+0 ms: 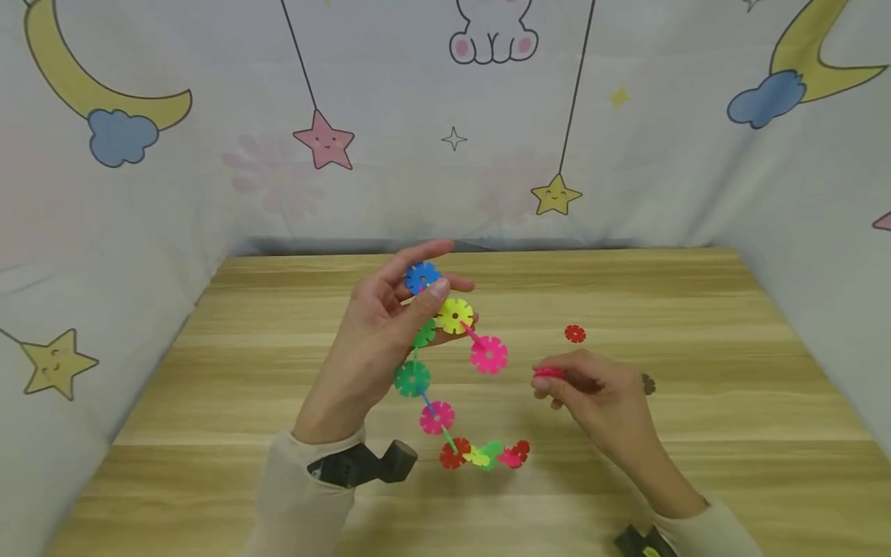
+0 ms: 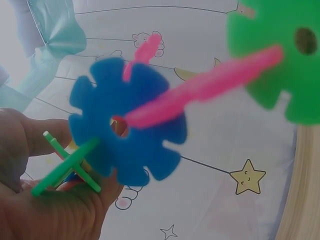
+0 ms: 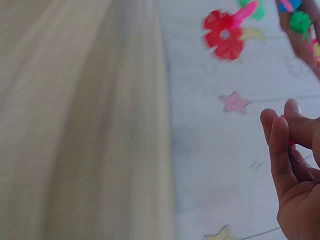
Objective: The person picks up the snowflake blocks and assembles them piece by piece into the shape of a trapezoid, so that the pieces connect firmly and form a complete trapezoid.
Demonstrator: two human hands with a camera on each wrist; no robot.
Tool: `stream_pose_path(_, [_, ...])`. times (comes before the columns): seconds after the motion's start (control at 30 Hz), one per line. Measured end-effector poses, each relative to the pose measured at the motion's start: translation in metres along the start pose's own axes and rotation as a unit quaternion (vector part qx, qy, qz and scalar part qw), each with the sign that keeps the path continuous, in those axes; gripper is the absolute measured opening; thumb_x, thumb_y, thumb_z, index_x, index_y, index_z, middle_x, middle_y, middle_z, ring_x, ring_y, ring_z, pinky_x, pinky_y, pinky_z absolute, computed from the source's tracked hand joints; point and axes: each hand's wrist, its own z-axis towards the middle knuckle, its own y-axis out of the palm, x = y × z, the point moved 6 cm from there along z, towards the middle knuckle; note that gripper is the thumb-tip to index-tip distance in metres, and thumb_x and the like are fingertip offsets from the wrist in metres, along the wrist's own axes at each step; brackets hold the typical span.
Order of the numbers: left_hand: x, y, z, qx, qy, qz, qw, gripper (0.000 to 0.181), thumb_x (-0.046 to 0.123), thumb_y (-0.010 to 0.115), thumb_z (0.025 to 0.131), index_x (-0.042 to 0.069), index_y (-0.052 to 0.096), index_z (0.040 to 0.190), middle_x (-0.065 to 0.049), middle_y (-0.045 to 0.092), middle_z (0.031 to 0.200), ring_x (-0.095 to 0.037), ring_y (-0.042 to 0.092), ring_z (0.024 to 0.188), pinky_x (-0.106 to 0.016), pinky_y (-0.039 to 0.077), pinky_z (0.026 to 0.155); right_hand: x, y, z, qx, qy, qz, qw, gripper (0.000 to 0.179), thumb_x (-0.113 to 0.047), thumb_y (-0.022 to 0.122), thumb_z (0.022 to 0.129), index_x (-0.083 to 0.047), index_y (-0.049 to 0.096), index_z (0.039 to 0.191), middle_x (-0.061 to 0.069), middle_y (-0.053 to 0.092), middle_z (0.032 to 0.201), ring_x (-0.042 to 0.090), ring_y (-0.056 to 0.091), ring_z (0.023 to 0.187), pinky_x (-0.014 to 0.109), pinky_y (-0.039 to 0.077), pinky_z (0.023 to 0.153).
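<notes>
A chain of slotted plastic flower discs in several colours hangs from my left hand (image 1: 376, 325), whose thumb and fingers pinch it near the blue disc (image 1: 418, 271). A yellow disc (image 1: 445, 308) and a pink disc (image 1: 489, 354) angle off to the right. Below the hand run a green disc (image 1: 412, 379), another pink disc (image 1: 436, 418) and a red disc (image 1: 455, 453), then more curving right. In the left wrist view, a blue disc (image 2: 100, 95) joins an edge-on pink one (image 2: 200, 90). My right hand (image 1: 605, 394) pinches a loose pinkish-red disc (image 1: 547, 373), apart from the chain.
On the wooden table (image 1: 278, 387) a loose red disc (image 1: 575, 333) lies beyond my right hand. A dark disc (image 1: 649, 384) is partly hidden behind that hand. A white printed cloth (image 1: 418, 193) stands along the table's back and sides.
</notes>
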Motion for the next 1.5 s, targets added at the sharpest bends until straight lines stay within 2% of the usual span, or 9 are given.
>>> stream_pose_path(0.2, [0.0, -0.002, 0.0, 0.015, 0.009, 0.004, 0.9998, 0.041, 0.022, 0.061, 0.111, 0.027, 0.058, 0.151, -0.01, 0.076, 0.128, -0.025, 0.075, 0.116, -0.04, 0.068, 0.085, -0.052, 0.004, 0.02, -0.017, -0.046, 0.047, 0.9977, 0.036, 0.019, 0.07, 0.092, 0.003, 0.077, 0.124, 0.016, 0.082, 0.092, 0.007, 0.08, 0.083, 0.027, 0.065, 0.067])
stream_pose_path(0.37, [0.0, -0.003, 0.001, 0.027, 0.014, 0.001, 0.9995, 0.041, 0.02, 0.06, 0.111, 0.025, 0.057, 0.151, -0.011, 0.076, 0.127, -0.023, 0.074, 0.112, -0.038, 0.067, 0.083, -0.08, 0.002, 0.024, 0.003, -0.006, 0.038, 0.9992, 0.029, 0.012, 0.075, 0.093, -0.002, 0.079, 0.118, 0.008, 0.083, 0.093, 0.01, 0.08, 0.076, 0.029, 0.064, 0.064])
stream_pose_path(0.5, [0.0, -0.003, 0.001, 0.03, 0.014, -0.005, 0.9995, 0.042, 0.019, 0.061, 0.111, 0.024, 0.057, 0.152, -0.013, 0.076, 0.128, -0.021, 0.074, 0.111, -0.037, 0.067, 0.082, -0.084, 0.001, 0.023, 0.019, -0.001, 0.038, 0.9991, 0.028, 0.014, 0.077, 0.09, -0.003, 0.08, 0.112, 0.002, 0.083, 0.092, 0.01, 0.079, 0.072, 0.028, 0.063, 0.06])
stream_pose_path(0.67, [0.0, 0.001, 0.001, 0.035, 0.012, -0.019, 0.9991, 0.043, 0.017, 0.06, 0.111, 0.022, 0.056, 0.153, -0.015, 0.075, 0.13, -0.021, 0.076, 0.113, -0.04, 0.068, 0.086, -0.088, 0.003, 0.023, 0.047, -0.066, 0.047, 0.9955, 0.03, 0.017, 0.078, 0.086, -0.001, 0.08, 0.109, 0.011, 0.083, 0.091, 0.009, 0.079, 0.07, 0.024, 0.062, 0.058])
stream_pose_path(0.83, [0.002, 0.006, -0.001, 0.04, 0.019, -0.059, 0.9973, 0.044, 0.011, 0.059, 0.111, 0.018, 0.055, 0.154, -0.023, 0.072, 0.131, -0.02, 0.079, 0.108, -0.045, 0.065, 0.092, -0.092, 0.005, 0.021, 0.081, -0.117, 0.007, 0.9898, 0.025, 0.014, 0.081, 0.084, -0.002, 0.08, 0.104, 0.015, 0.082, 0.085, 0.007, 0.078, 0.068, 0.021, 0.061, 0.058])
stream_pose_path(0.97, [0.002, 0.012, -0.001, 0.031, 0.019, -0.062, 0.9974, 0.045, 0.011, 0.058, 0.111, 0.017, 0.053, 0.155, -0.026, 0.071, 0.133, -0.02, 0.081, 0.107, -0.046, 0.065, 0.092, -0.096, 0.005, 0.018, 0.107, -0.169, -0.028, 0.9794, 0.008, -0.001, 0.082, 0.092, 0.002, 0.079, 0.1, 0.015, 0.081, 0.08, 0.009, 0.078, 0.066, 0.018, 0.061, 0.06])
stream_pose_path(1.07, [0.003, 0.013, -0.002, 0.032, 0.021, -0.063, 0.9973, 0.044, 0.011, 0.058, 0.111, 0.017, 0.054, 0.154, -0.024, 0.071, 0.133, -0.021, 0.081, 0.106, -0.046, 0.065, 0.093, -0.099, 0.005, 0.017, 0.121, -0.201, -0.051, 0.9708, 0.017, -0.013, 0.08, 0.098, 0.004, 0.079, 0.098, 0.014, 0.081, 0.077, 0.009, 0.077, 0.064, 0.017, 0.061, 0.062])
stream_pose_path(1.2, [0.004, 0.009, -0.002, 0.042, 0.023, -0.074, 0.9961, 0.043, 0.01, 0.057, 0.111, 0.017, 0.055, 0.154, -0.021, 0.073, 0.13, -0.021, 0.08, 0.108, -0.047, 0.065, 0.093, -0.1, 0.005, 0.017, 0.127, -0.212, -0.059, 0.9671, 0.021, -0.016, 0.078, 0.1, 0.004, 0.079, 0.097, 0.013, 0.08, 0.076, 0.009, 0.077, 0.063, 0.016, 0.06, 0.063])
stream_pose_path(1.5, [0.003, 0.01, -0.002, 0.044, 0.014, -0.087, 0.9951, 0.044, 0.01, 0.057, 0.111, 0.016, 0.053, 0.155, -0.011, 0.076, 0.124, -0.02, 0.08, 0.108, -0.047, 0.065, 0.093, -0.1, 0.007, 0.015, 0.135, -0.225, -0.082, 0.9616, 0.026, -0.021, 0.076, 0.102, 0.004, 0.079, 0.096, 0.011, 0.08, 0.075, 0.01, 0.076, 0.061, 0.015, 0.06, 0.064])
